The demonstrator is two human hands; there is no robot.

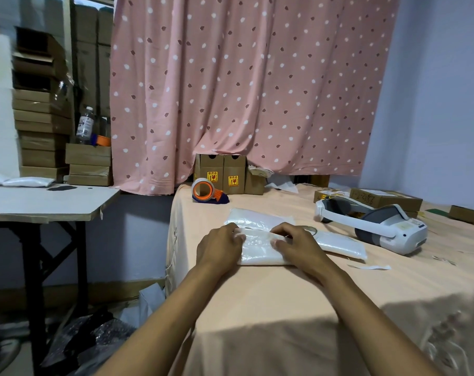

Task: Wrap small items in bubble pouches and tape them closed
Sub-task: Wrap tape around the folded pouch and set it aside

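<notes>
A white bubble pouch lies folded on the peach-covered table, bulging as if something is inside. My left hand grips its left end with curled fingers. My right hand pinches the folded top edge on the right side. A stack of flat pouches lies just behind it, and another pouch sits to the right. An orange tape dispenser with a clear roll stands at the table's far left corner.
A white headset lies at the right. Small brown boxes stand by the pink curtain, flat cartons at far right. A white side table stands left, stacked cartons behind it. Paper strips litter the cloth.
</notes>
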